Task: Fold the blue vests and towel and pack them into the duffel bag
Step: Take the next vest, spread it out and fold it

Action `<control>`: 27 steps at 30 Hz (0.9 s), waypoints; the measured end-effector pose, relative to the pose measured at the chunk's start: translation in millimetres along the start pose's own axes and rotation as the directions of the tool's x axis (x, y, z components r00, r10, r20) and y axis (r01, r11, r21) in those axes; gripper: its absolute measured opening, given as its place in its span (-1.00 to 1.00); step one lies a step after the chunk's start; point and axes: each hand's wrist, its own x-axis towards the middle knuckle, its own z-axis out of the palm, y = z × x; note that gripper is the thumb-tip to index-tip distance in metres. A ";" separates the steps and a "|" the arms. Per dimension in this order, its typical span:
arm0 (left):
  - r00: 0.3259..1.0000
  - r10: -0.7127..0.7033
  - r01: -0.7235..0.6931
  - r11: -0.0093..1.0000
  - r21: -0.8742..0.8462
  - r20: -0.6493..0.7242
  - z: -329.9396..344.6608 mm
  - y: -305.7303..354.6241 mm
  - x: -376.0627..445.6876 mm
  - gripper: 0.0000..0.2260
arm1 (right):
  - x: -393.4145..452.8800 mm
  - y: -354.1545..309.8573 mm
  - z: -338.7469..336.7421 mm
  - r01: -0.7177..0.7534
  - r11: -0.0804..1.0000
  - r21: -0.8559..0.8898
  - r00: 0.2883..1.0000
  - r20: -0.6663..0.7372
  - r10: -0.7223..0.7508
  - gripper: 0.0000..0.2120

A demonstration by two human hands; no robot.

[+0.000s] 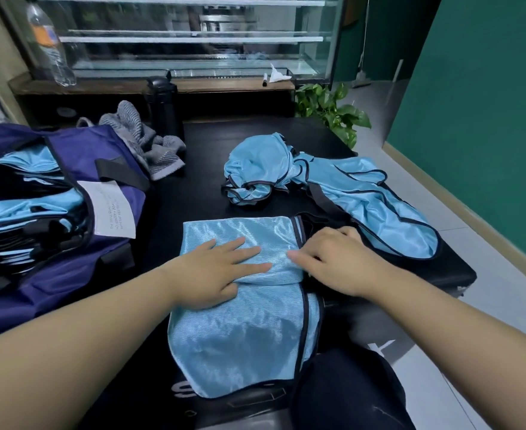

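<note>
A light blue vest [243, 333] with dark trim lies partly folded on the black table [193, 193] in front of me. My left hand [221, 268] presses flat on its folded upper part, fingers spread. My right hand [339, 259] rests at the vest's right edge, thumb on the fold, fingers curled over the dark trim. A crumpled blue vest [255, 169] and another spread-out one [376, 209] lie further back on the right. The navy duffel bag [100, 169] stands open at left with folded blue vests [29, 206] inside. A grey striped towel [150, 141] sits bunched behind the bag.
A black flask [162, 107] stands behind the towel. A plastic bottle [49, 45] is on the wooden ledge by a glass display case [193, 35]. A green plant [330, 110] sits past the table's far right corner. Tiled floor and a green wall lie right.
</note>
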 end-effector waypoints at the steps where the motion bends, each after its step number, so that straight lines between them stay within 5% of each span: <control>1: 1.000 0.016 -0.017 1.000 -0.025 -0.015 -2.8 -0.8 0.9 -0.54 | 8.2 -2.8 -3.4 -0.020 0.999 -0.036 1.000 0.004 0.020 -0.49; 4: 0.991 0.023 -0.038 0.993 -0.113 -0.129 -17.7 -11.4 2.3 -0.21 | 33.6 -9.3 -8.9 -0.045 0.990 -0.137 0.998 -0.050 0.038 -0.70; 6: 0.963 0.029 -0.053 0.995 -0.084 -0.268 -23.9 -25.7 7.2 -0.34 | 47.2 -12.3 -11.3 -0.033 0.992 -0.119 0.991 -0.130 0.017 -0.86; 8: 0.939 -0.033 0.022 0.999 -0.037 -0.342 -27.0 -41.7 13.7 -0.55 | 60.3 -12.9 -11.7 -0.027 0.996 -0.087 0.988 -0.154 0.013 -0.82; 12: 0.921 -0.360 0.348 0.932 -0.101 -0.147 -26.8 -62.2 25.0 -0.66 | 82.2 -5.1 -12.5 -0.112 0.991 0.071 0.993 0.043 0.109 -0.53; 17: 0.875 -0.483 0.465 0.831 -0.305 0.019 -21.8 -84.2 37.8 -0.70 | 96.6 22.0 -20.4 -0.208 0.969 0.136 0.941 0.300 0.160 -0.54; 23: 0.885 -0.430 0.465 0.831 -0.304 0.179 -33.5 -88.9 42.6 -0.72 | 105.5 21.1 -23.7 -0.187 0.982 0.003 0.918 0.356 0.174 -0.56; 27: 0.857 -0.515 0.496 0.815 -0.299 0.018 -40.5 -95.6 43.2 -0.78 | 109.2 16.9 -24.7 -0.138 0.990 -0.009 0.968 0.210 0.136 -0.82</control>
